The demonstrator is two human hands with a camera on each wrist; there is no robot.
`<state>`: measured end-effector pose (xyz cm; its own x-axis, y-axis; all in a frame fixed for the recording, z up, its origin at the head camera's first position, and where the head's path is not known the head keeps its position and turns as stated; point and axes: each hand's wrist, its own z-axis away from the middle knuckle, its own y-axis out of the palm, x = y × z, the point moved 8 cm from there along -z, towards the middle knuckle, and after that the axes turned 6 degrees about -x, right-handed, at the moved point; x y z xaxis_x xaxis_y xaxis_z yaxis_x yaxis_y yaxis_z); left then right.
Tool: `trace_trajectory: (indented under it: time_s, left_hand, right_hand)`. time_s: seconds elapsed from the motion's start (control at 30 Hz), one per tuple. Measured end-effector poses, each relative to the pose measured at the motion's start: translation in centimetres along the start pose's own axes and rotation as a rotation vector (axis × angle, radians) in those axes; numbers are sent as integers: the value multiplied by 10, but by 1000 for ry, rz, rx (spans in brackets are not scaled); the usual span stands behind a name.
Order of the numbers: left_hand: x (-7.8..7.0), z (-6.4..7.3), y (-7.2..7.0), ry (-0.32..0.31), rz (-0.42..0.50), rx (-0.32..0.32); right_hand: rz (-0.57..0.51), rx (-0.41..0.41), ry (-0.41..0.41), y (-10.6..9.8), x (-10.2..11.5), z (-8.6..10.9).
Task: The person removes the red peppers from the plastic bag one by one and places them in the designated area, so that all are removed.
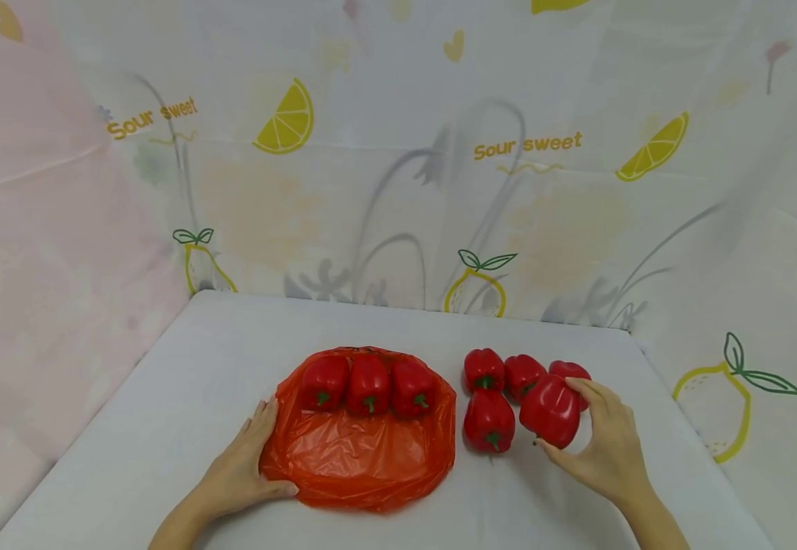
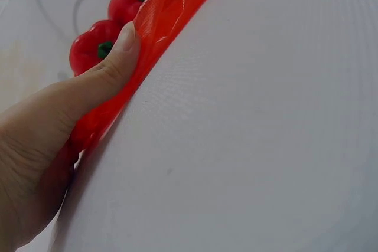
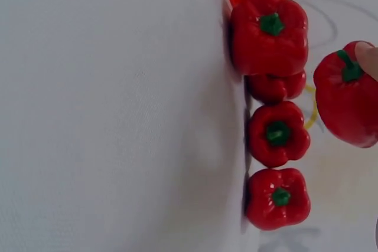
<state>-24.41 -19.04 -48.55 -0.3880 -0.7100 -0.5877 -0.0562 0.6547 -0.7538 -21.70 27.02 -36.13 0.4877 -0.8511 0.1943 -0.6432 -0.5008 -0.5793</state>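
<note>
An orange-red plastic bag (image 1: pixel 357 495) lies spread with its mouth upward, three red bell peppers (image 1: pixel 368 384) in a row along its far side. My left hand (image 1: pixel 240 466) rests against the bag's left edge, fingers along the side and thumb at the near rim. In the left wrist view the thumb touches the bag (image 2: pixel 159 33); the other fingers are hidden there. My right hand (image 1: pixel 607 447) holds a red bell pepper (image 1: pixel 551 411) between thumb and fingers, raised off the table. In the right wrist view this pepper (image 3: pixel 345 104) shows its green stem.
Right of the bag, several more bell peppers sit on the white table (image 1: pixel 233 336): one in front (image 1: pixel 490 420), others behind (image 1: pixel 484 370), the rightmost (image 1: pixel 570 372) partly covered by the held one. A lemon-printed cloth (image 1: pixel 398 191) hangs behind the table.
</note>
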Motion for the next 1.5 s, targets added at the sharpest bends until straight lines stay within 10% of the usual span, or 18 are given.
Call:
trace_trajectory:
  time_s: [1.5]
  left_hand:
    - [-1,0,0,-20,-6,14]
  right_hand:
    - [-184,514,316,56,-40,40]
